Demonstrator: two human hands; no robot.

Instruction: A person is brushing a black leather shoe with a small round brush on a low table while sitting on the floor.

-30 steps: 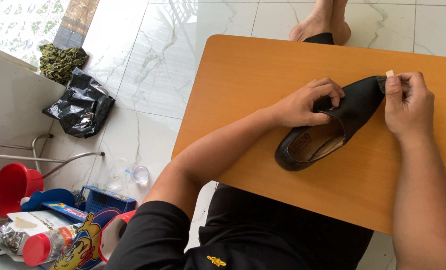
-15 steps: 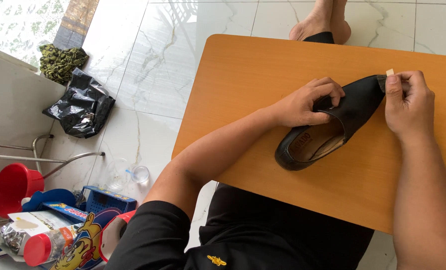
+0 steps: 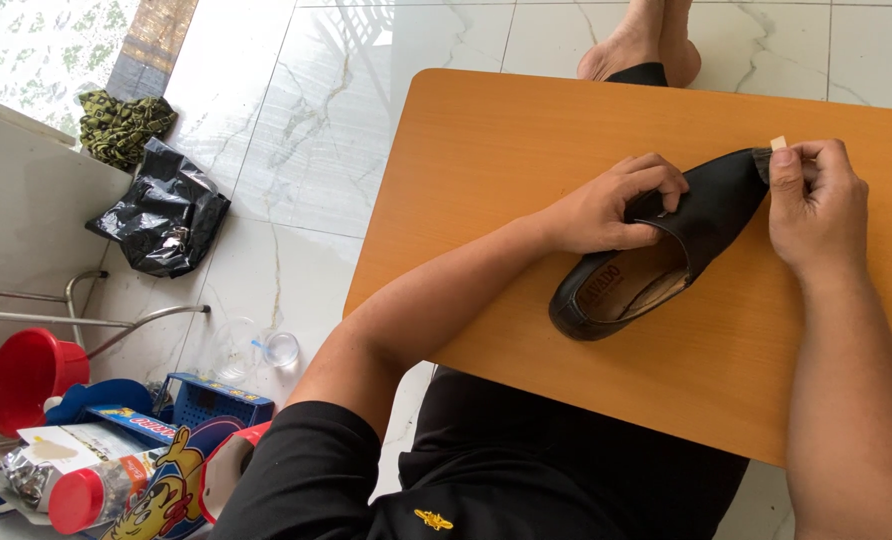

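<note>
A black leather shoe [image 3: 711, 215] lies on its side on an orange wooden board [image 3: 526, 160] across my lap, its tan insole facing me. My left hand [image 3: 611, 205] grips the shoe's upper at the opening, fingers curled over the edge. My right hand [image 3: 811, 205] is at the shoe's toe and pinches a small pale strip [image 3: 778, 143] against the toe tip. The toe end is partly hidden behind my right fingers.
A bare foot [image 3: 641, 45] rests on the marble floor beyond the board. At the left lie a black plastic bag [image 3: 161, 215], a green cloth [image 3: 121, 125], a red bucket [image 3: 26, 375], a blue basket [image 3: 211, 400] and a red-capped bottle [image 3: 91, 495].
</note>
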